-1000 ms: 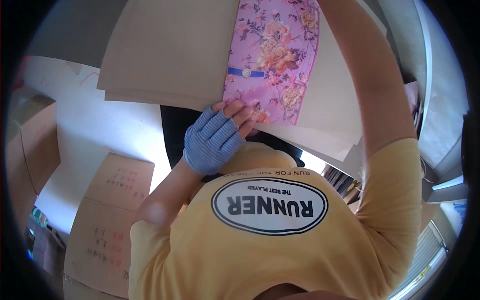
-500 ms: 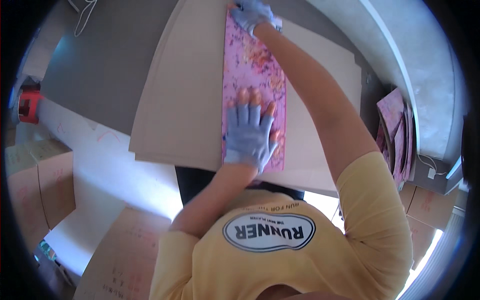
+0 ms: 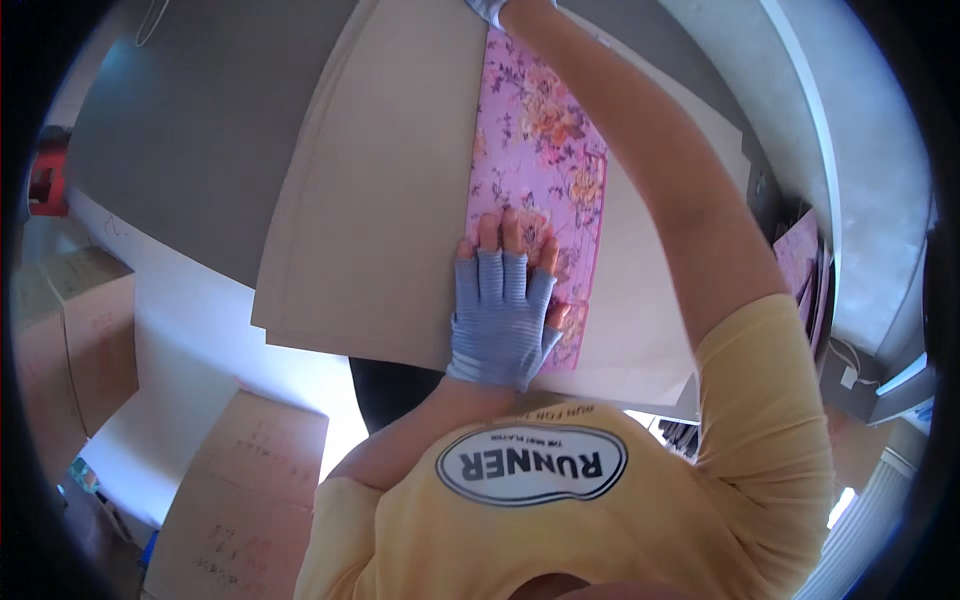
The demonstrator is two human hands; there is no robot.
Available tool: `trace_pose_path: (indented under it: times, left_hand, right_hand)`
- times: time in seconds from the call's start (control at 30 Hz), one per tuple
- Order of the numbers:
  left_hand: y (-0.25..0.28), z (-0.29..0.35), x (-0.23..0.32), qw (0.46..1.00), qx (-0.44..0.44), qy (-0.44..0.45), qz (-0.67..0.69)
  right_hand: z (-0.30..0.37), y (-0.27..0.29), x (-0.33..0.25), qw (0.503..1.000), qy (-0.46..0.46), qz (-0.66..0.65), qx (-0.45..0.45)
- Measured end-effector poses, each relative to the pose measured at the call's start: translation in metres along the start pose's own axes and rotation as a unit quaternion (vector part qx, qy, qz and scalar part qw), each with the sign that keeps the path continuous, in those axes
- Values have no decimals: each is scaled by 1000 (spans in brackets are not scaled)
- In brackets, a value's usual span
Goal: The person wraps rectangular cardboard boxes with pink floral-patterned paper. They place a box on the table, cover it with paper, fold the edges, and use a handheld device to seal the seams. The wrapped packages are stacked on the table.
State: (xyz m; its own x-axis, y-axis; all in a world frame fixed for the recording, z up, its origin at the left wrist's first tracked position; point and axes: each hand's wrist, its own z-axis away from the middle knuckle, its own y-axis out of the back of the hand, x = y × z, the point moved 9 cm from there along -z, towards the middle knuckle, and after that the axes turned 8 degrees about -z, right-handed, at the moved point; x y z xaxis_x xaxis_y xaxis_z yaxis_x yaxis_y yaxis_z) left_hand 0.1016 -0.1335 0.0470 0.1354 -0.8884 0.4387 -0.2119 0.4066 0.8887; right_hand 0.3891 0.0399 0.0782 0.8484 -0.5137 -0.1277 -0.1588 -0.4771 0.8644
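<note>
A long pink floral-printed strip (image 3: 545, 130) lies lengthwise on a big sheet of plain brown cardboard (image 3: 380, 200). My left hand (image 3: 505, 310), in a grey-blue fingerless glove, rests flat on the near part of the strip with its fingers spread. My right arm stretches over the strip's right side. At its far end, my right hand (image 3: 487, 10), gloved alike, is cut off by the top edge of the picture, so its fingers are hidden.
The cardboard lies in a stack on a dark grey table (image 3: 190, 150). More pink floral pieces (image 3: 800, 255) stand at the right by a pale curved edge. Brown cartons (image 3: 240, 480) are on the floor at the left, and a red object (image 3: 48, 178) stands at far left.
My right hand has moved farther away, mostly out of the picture. My left hand sits a little nearer to me, and the strip appears shifted slightly right on the cardboard.
</note>
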Motion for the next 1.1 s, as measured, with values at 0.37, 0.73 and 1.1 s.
trace_pose_path:
  times: [0.37, 0.73, 1.1]
  left_hand:
    - [10, 91, -25, 987, 87, 23, -133]
    - [32, 99, -44, 982, 50, 183, 10]
    - [16, 70, -82, 959, -102, 217, 149]
  right_hand:
    - [-12, 12, 1, 997, -54, -16, -60]
    - [111, 28, -105, 984, 158, -52, 56]
    - [159, 64, -127, 927, 128, -352, 7]
